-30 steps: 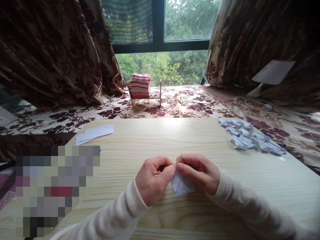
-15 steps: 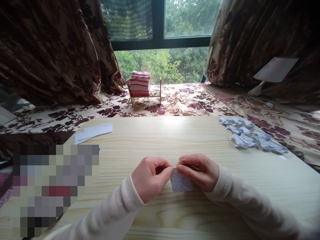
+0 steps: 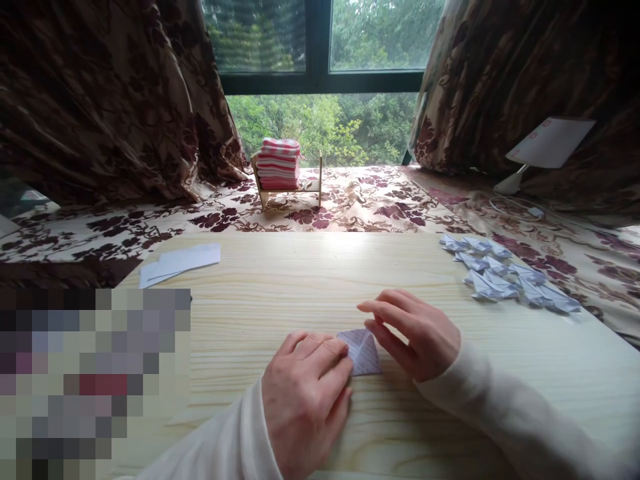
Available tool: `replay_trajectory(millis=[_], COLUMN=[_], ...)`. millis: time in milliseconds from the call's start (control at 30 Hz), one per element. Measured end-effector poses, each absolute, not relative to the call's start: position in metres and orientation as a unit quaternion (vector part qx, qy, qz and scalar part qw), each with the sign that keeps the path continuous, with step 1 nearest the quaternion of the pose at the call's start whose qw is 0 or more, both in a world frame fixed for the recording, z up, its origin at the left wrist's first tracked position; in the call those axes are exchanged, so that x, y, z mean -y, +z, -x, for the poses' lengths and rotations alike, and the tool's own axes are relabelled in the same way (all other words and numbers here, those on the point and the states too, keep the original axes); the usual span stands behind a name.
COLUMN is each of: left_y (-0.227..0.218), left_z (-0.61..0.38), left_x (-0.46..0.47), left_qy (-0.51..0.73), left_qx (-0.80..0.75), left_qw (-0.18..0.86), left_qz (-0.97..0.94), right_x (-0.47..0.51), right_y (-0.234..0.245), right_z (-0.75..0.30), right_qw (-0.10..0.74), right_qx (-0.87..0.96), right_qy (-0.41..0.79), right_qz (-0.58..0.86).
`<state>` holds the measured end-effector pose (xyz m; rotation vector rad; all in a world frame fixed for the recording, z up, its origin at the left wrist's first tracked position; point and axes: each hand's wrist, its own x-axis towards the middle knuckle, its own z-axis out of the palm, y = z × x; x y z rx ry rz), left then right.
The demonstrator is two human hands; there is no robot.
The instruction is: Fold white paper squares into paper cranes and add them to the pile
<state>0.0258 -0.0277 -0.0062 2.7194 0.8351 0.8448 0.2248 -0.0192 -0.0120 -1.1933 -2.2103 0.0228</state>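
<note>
A small folded piece of printed paper point(image 3: 363, 349) lies flat on the pale wooden table point(image 3: 300, 280). My left hand point(image 3: 307, 393) rests palm down, fingers stretched out, with the fingertips pressing the paper's left edge. My right hand point(image 3: 417, 333) hovers at the paper's right side with its fingers extended and apart, holding nothing. Both arms wear cream sleeves.
A heap of several folded paper pieces point(image 3: 505, 277) lies at the table's far right. Flat white sheets point(image 3: 180, 262) lie at the far left. A small wooden rack with a striped cloth stack point(image 3: 280, 167) stands on the flowered cloth by the window. A blurred patch covers the lower left.
Both hands held the paper pinched up off the table. Now it lies flat, my left hand has flattened onto it and my right hand has let go and opened.
</note>
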Motion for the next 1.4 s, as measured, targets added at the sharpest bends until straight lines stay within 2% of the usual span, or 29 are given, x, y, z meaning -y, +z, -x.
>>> replay_trajectory(millis=[200, 467, 1067, 1400], left_y=[-0.011, -0.015, -0.014, -0.014], left_z=[-0.028, -0.029, -0.031, -0.030], left_x=[0.029, 0.028, 0.029, 0.031], left_qy=[0.295, 0.268, 0.261, 0.241], left_qx=[-0.292, -0.295, -0.309, -0.320], left_qw=[0.076, 0.038, 0.081, 0.021], left_qz=[-0.907, -0.916, -0.911, -0.916], right_x=[0.043, 0.045, 0.045, 0.050], right_y=[-0.021, -0.032, -0.018, -0.027], right_z=[-0.213, -0.206, -0.204, -0.203], right_qw=[0.238, 0.203, 0.177, 0.183], right_qx=[0.856, 0.857, 0.851, 0.835], right_qy=[-0.021, -0.105, -0.177, -0.178], right_qz=[0.457, 0.462, 0.462, 0.487])
